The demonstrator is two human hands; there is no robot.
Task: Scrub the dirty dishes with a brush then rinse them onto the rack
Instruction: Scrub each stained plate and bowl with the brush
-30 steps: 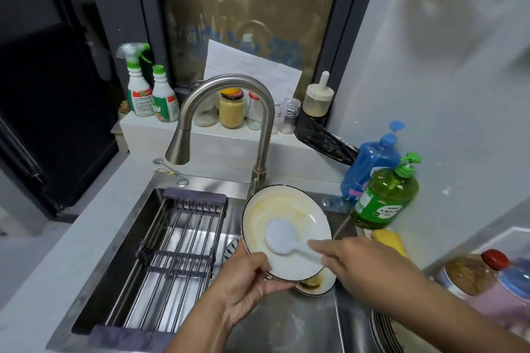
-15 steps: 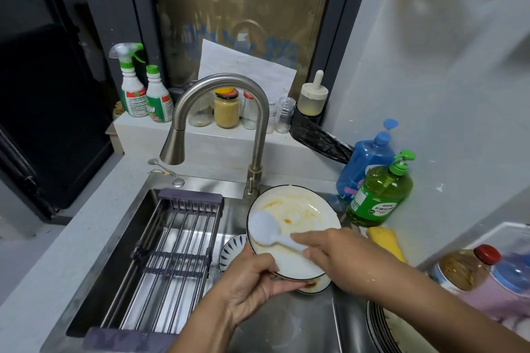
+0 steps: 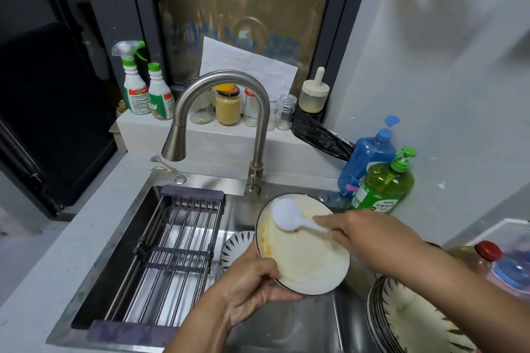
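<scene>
White dark-rimmed plate [image 3: 304, 261], gripped by left hand [image 3: 252, 284], gets scrubbed; right hand [image 3: 370, 235] holds white round brush [image 3: 286, 215]. Rinsing likely follows.

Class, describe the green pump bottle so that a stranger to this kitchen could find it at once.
Start at the steel sink and look to its back right corner by the wall. Two pump bottles stand there; the green bottle is the nearer one, with yellow-green liquid and a green pump, in front of the blue bottle.

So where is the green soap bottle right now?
The green dish soap bottle stands at the back right of the sink, just in front of the blue bottle and beyond the right hand.
</scene>
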